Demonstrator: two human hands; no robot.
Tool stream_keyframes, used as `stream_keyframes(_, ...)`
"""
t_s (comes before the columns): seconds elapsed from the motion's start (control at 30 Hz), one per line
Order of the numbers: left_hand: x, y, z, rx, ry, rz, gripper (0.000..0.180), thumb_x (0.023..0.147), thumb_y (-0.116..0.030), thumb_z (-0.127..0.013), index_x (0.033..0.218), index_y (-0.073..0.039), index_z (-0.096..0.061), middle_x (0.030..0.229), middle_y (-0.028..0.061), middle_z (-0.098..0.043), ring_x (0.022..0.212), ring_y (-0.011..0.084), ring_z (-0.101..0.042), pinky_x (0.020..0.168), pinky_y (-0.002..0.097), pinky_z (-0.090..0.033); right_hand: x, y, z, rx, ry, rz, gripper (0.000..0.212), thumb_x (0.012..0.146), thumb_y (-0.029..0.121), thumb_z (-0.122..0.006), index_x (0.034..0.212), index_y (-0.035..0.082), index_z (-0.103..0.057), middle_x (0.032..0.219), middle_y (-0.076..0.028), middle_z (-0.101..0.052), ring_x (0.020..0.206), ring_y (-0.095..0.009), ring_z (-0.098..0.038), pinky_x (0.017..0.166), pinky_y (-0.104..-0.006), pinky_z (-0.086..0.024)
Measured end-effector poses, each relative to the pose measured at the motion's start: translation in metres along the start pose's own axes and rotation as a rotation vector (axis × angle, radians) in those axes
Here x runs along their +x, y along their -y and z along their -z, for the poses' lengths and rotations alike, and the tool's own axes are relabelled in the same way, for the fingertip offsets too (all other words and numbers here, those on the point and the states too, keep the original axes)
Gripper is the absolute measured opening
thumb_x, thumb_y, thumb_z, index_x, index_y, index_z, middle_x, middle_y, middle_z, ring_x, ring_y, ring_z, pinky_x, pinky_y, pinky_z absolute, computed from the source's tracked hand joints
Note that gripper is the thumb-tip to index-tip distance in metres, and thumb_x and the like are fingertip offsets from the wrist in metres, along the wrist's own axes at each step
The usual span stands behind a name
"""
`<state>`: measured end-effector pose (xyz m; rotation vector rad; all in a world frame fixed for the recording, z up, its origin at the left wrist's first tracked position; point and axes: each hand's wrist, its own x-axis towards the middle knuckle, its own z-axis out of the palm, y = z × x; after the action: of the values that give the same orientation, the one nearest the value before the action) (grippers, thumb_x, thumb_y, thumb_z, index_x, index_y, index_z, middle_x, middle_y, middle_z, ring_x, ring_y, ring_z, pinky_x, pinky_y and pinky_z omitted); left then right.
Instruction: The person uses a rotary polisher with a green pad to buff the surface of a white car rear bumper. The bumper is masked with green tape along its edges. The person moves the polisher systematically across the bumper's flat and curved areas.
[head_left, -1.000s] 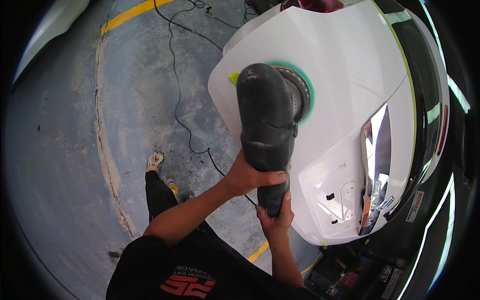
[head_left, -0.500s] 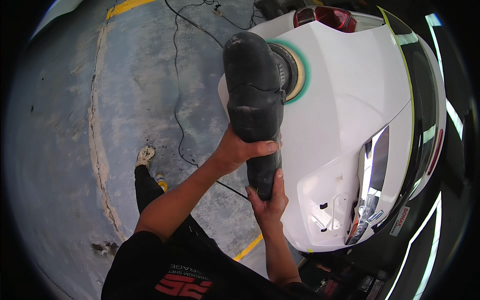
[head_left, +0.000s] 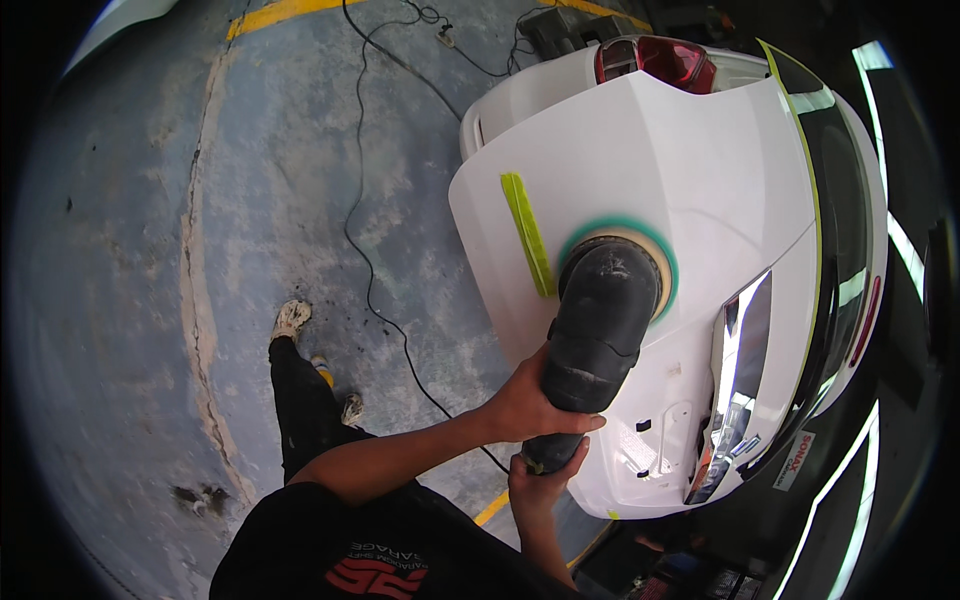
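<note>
I hold a black power polisher (head_left: 600,325) against the white rear panel (head_left: 590,150) of a car. Its round pad, with a green rim (head_left: 673,270), appears to lie on the paint; the tool's head hides most of it. My left hand (head_left: 540,405) is wrapped round the polisher's body, thumb across the top. Behind it, my right hand (head_left: 548,483) grips the rear end of the handle. A yellow-green strip of tape (head_left: 527,235) is stuck on the panel, left of the pad.
A black cord (head_left: 365,270) winds over the grey-blue floor (head_left: 130,300). Tape edges the car's dark rear window (head_left: 840,190). The red tail light (head_left: 670,62) is at the far end, a shiny trim piece (head_left: 735,340) on the right. My shoe (head_left: 292,320) stands at lower left.
Both hands have brought the polisher toward me and to the right across the panel. The tape strip, hidden behind the tool before, now shows.
</note>
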<state>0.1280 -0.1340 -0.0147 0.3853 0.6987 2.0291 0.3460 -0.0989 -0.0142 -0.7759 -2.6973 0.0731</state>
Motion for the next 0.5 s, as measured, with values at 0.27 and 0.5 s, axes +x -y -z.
stream_keyframes(0.27,0.049,-0.046,0.069,-0.165,0.041,-0.073,0.051,0.074,-0.003,-0.083,0.12,-0.002,-0.062,0.104,0.0096,-0.071,0.099,0.0202,-0.07,0.09,0.0377,-0.058,0.087,0.041,-0.067,0.172,0.009,0.075,0.105,0.071,0.002,-0.082,0.156,-0.002,-0.021,0.121,-0.034,-0.059,0.098,-0.053,-0.067,0.078,-0.0533,-0.057)
stream_keyframes(0.5,0.031,-0.046,0.039,0.169,0.158,0.16,0.082,0.069,-0.016,-0.093,0.139,-0.003,-0.051,0.13,0.0117,-0.063,0.117,0.021,-0.063,0.102,0.0376,-0.05,0.027,0.061,-0.075,0.281,-0.111,-0.234,0.11,0.078,0.005,-0.084,0.157,-0.003,-0.009,0.136,-0.037,-0.049,0.121,-0.052,-0.06,0.1,-0.0559,-0.049)
